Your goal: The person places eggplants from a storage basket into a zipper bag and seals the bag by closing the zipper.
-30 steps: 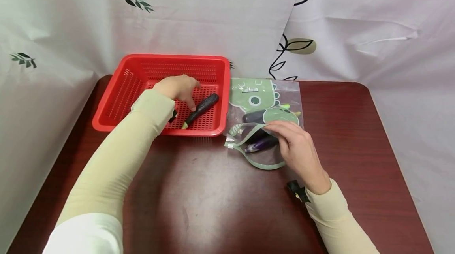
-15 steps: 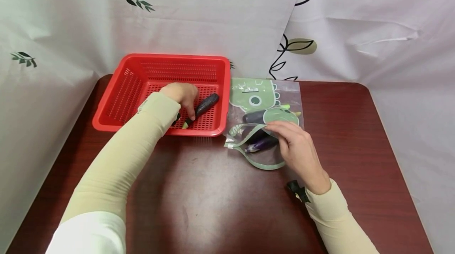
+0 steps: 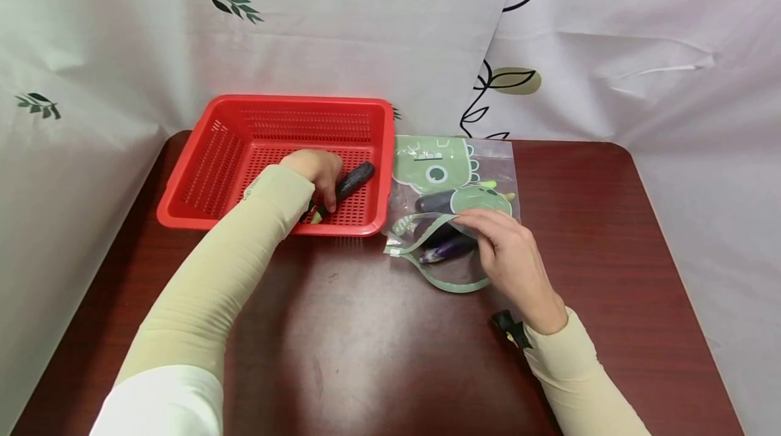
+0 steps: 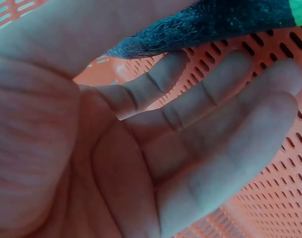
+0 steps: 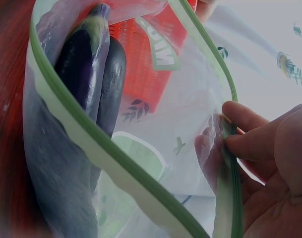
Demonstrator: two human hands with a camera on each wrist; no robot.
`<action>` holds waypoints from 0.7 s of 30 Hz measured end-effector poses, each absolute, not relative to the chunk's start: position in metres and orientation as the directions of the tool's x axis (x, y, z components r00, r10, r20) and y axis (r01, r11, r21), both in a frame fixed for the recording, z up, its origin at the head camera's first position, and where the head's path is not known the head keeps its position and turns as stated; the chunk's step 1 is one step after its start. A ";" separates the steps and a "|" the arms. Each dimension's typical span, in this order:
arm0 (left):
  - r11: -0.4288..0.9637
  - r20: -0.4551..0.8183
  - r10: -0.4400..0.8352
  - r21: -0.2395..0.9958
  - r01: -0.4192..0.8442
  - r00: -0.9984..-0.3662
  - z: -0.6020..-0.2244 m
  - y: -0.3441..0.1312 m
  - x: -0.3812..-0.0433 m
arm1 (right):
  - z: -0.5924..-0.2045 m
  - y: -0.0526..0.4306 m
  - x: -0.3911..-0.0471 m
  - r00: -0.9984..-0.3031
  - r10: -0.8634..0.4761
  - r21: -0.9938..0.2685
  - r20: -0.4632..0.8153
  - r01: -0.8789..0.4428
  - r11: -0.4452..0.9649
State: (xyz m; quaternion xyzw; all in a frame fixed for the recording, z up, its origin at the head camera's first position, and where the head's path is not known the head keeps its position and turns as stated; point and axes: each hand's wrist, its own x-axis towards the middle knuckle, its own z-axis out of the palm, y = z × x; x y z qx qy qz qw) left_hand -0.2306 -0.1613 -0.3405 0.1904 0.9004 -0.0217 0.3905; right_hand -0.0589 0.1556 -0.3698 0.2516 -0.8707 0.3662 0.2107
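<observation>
My left hand point(image 3: 320, 170) reaches down into the red basket point(image 3: 384, 212). Its thumb lies along a dark, slender vegetable point(image 3: 356, 178) with rough skin and a green end. In the left wrist view, the fingers point(image 4: 205, 109) are loosely bent below the vegetable point(image 4: 230, 25), with a gap between most of them and it. To the right, my right hand point(image 3: 515, 260) pinches the upper lip of a clear zip bag point(image 3: 454, 285) with green dinosaur print, its mouth held apart. Eggplants point(image 5: 84, 64) lie inside, stem ends toward the mouth in the right wrist view.
The basket stands at the back left of the dark red wooden table point(image 3: 366, 354), against a white cloth backdrop point(image 3: 335, 29). The bag lies right beside the basket's right wall. A black strap point(image 3: 511, 329) sits at the right wrist.
My left hand has lowered further into the basket and toward the near end of the dark vegetable, which has stayed in place. The right hand and bag have not moved.
</observation>
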 end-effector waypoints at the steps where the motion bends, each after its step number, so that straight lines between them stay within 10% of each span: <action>1: 0.929 -0.712 0.322 0.112 0.353 -0.624 -0.341 -0.162 -0.230 | -0.370 0.155 -0.059 -0.784 -0.285 -0.532 0.552 -0.594 0.604; 21: 0.970 -0.716 0.222 0.091 0.227 -0.662 -0.337 -0.165 -0.223 | -0.368 0.155 -0.058 -0.788 -0.279 -0.538 0.548 -0.588 0.604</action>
